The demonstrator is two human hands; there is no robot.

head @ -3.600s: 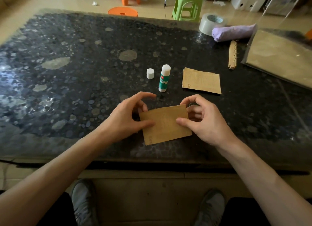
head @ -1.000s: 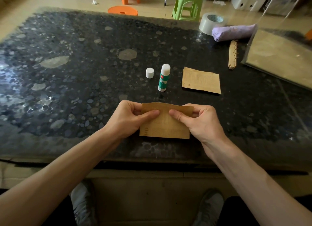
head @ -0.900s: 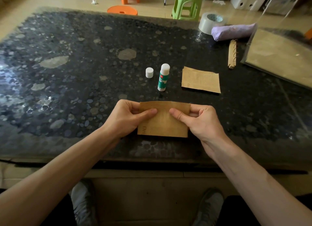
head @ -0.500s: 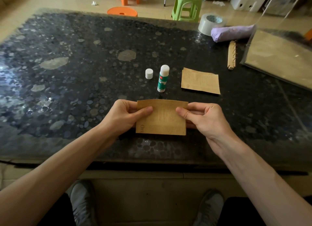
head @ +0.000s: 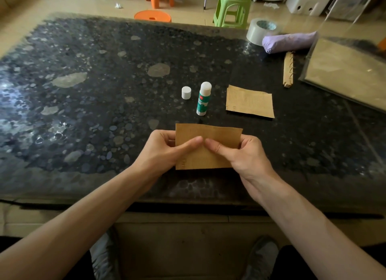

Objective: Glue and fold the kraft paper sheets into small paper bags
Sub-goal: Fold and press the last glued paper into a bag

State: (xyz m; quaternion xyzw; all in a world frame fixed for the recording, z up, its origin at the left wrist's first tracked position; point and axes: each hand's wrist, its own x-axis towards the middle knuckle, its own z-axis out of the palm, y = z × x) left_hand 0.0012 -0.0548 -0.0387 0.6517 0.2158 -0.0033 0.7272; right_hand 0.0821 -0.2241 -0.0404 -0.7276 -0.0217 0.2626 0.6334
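A person's left hand (head: pixel 165 152) and right hand (head: pixel 246 156) each take a pinching grip on a kraft paper sheet (head: pixel 208 132), thumbs nearly meeting on its face and fingers behind. The sheet is held over the near part of the bench (head: pixel 104 91), its long axis running hand to hand. The uncapped glue stick (head: pixel 203 100) stands just beyond its top edge, roughly midway between the hands, likely within reach of either.

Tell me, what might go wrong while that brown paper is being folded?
The glue stick stands uncapped, its cap beside it, so the glue may dry. It stands upright just beyond the held kraft sheet; a lifted edge could tip it. The left hand and right hand pinch mid-sheet, so the crease might land crooked.
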